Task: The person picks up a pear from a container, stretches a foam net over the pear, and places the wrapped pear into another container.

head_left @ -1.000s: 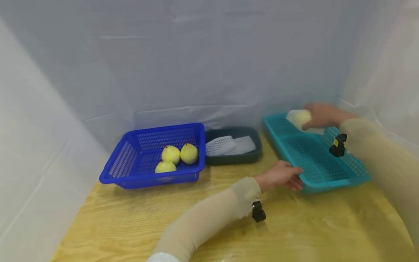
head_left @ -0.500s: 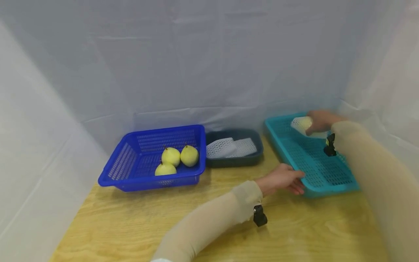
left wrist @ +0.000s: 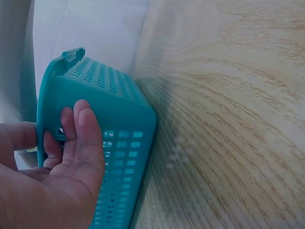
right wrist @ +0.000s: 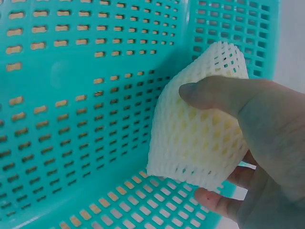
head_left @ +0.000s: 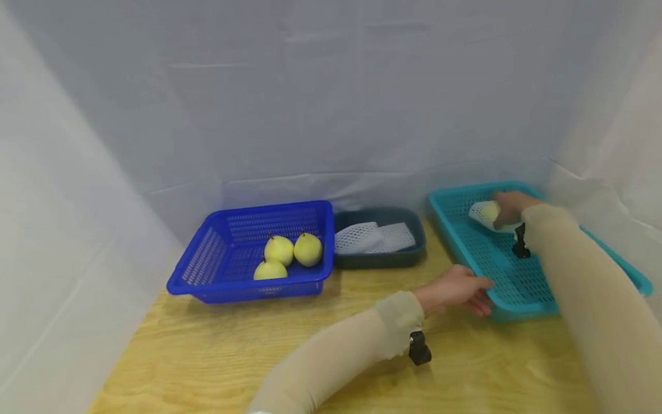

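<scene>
My right hand [head_left: 512, 207] holds a pale yellow pear in a white foam net sleeve [right wrist: 200, 129], low inside the far end of a teal plastic basket [head_left: 509, 282]. The thumb presses across the sleeve in the right wrist view, and other fingers curl beneath it. At the basket's near left corner, my left hand [head_left: 457, 289] grips the rim. Its thumb lies over the rim, while the fingers bend against the outer wall [left wrist: 119, 114] in the left wrist view. My right forearm hides part of the basket's right side.
On the left, a blue basket [head_left: 243, 286] holds three bare pears [head_left: 279, 251]. Between the baskets stands a dark green tray [head_left: 380, 262] with white foam net sleeves [head_left: 357, 237]. White sheeting [head_left: 310, 98] rises behind and beside the wooden table [head_left: 217, 351].
My right hand has lowered the sleeved pear from above the teal basket into its far end. My left hand has kept its grip on the rim. The head view has shifted slightly.
</scene>
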Demonstrator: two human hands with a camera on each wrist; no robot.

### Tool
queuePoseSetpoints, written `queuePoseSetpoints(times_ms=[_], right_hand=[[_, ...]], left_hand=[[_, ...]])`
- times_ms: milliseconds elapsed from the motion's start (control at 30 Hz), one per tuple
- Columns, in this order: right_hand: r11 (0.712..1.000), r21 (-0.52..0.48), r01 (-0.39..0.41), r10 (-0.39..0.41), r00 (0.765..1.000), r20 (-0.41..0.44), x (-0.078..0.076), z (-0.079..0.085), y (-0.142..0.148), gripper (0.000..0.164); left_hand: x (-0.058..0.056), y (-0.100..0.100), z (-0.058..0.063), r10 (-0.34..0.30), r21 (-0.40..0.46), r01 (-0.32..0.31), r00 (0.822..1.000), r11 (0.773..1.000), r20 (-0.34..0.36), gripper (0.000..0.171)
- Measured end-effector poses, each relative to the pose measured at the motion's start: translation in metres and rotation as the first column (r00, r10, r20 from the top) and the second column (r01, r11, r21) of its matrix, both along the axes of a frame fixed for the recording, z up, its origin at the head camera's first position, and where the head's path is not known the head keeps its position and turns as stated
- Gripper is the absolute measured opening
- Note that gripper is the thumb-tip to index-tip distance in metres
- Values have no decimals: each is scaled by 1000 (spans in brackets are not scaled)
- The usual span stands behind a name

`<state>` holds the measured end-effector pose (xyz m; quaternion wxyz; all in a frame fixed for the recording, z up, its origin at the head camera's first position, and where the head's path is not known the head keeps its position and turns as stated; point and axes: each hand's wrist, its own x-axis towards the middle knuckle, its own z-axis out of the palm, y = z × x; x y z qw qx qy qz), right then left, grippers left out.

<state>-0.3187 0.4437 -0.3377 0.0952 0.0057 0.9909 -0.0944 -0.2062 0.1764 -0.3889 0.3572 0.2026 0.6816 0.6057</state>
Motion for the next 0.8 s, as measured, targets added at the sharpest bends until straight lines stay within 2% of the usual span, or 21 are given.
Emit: queuePoseSetpoints(times_ms=[200, 400, 800], right_hand=[[999, 18, 40, -40, 999, 35, 3, -10, 5, 76], [993, 101, 68, -68, 998, -11, 3, -8, 4, 72], [994, 99, 55, -54, 998, -15, -2, -16, 9, 85]], left_hand=[[2, 2, 2, -5, 8, 5, 1000, 1000, 19, 19], [2, 2, 5, 3, 3, -3, 1000, 1000, 17, 19], [-1, -1, 6, 1, -5, -1, 1000, 1000, 20, 18]])
